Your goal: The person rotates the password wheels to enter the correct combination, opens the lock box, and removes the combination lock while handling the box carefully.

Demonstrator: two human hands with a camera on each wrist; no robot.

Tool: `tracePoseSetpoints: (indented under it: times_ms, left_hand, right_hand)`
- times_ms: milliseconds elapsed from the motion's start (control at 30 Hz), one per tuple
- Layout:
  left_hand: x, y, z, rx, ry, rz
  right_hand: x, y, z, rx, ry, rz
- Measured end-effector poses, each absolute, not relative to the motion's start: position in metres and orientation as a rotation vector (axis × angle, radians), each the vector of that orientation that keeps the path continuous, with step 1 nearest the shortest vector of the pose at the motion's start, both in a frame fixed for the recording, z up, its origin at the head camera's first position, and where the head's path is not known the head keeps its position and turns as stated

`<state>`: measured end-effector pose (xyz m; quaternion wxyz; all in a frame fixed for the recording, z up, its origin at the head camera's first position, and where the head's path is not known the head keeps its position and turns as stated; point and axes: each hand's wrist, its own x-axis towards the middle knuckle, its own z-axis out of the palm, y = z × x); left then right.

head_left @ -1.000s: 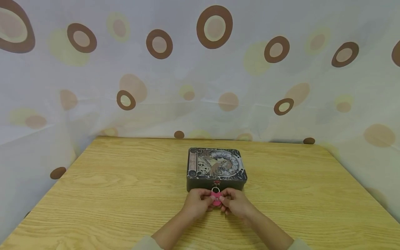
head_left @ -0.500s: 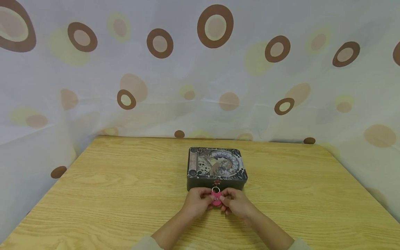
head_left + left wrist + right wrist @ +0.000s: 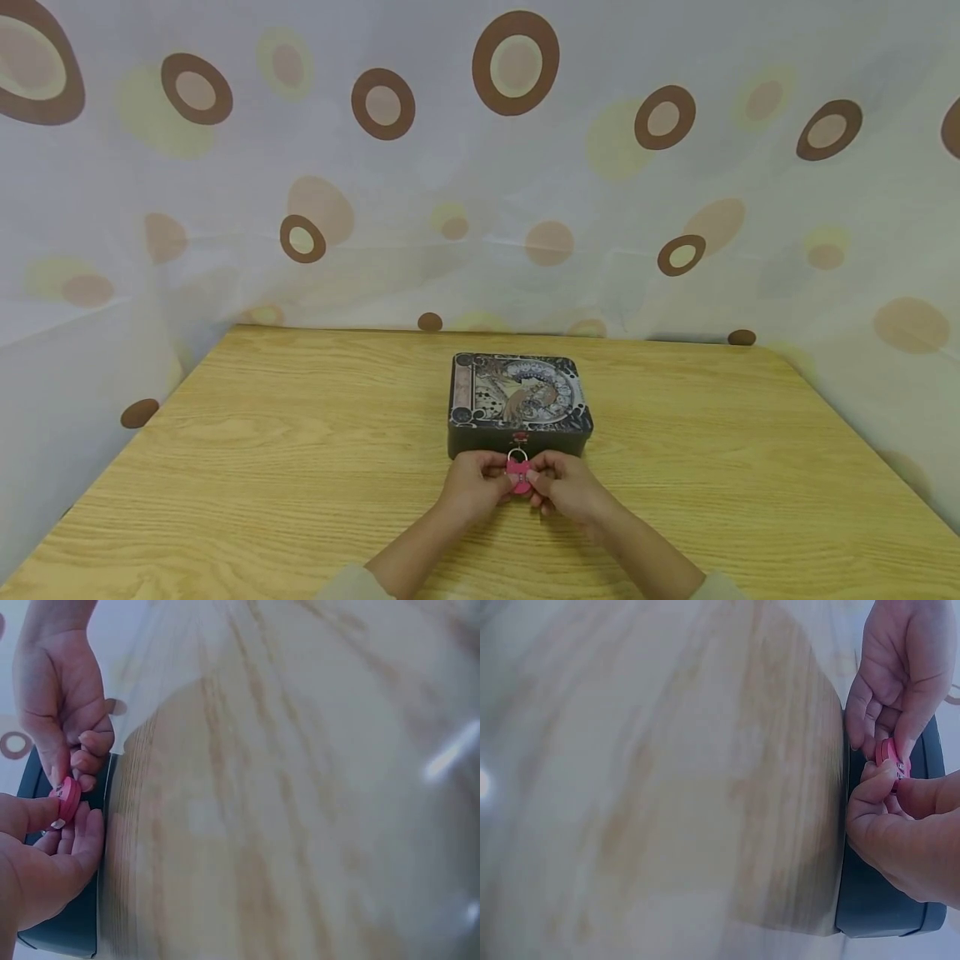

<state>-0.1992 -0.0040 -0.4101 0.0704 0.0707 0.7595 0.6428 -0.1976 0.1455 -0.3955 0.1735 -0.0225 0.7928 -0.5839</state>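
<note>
A pink combination padlock (image 3: 519,477) with a silver shackle hangs at the red clasp (image 3: 521,437) on the front of a dark tin box (image 3: 521,396). The box lid carries a patterned picture. From the left, my left hand (image 3: 474,485) pinches the padlock between thumb and fingers. On the other side my right hand (image 3: 568,486) grips it too, its thumb at the number dials. In the left wrist view the padlock (image 3: 67,799) shows edge-on between both hands. Part of its body is covered by the thumbs, also in the right wrist view.
The box rests on a wood-grain table (image 3: 315,408), near its middle. Behind and beside the table hangs a pale sheet (image 3: 450,167) printed with brown and yellow ovals.
Both hands stay on the padlock in nearly the same place. The thumbs shift slightly over its face, the left one covering a little more of the dials now.
</note>
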Motion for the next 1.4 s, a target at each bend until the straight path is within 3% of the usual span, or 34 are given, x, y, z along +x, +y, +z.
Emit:
tracePoseSetpoints:
  times_ms: [1400]
  left_hand:
    - [-0.1984,-0.0051,-0.4067,0.185,2.242,1.953]
  right_hand:
    - [-0.1978,0.1464,-0.3938,-0.049,2.245,-1.668]
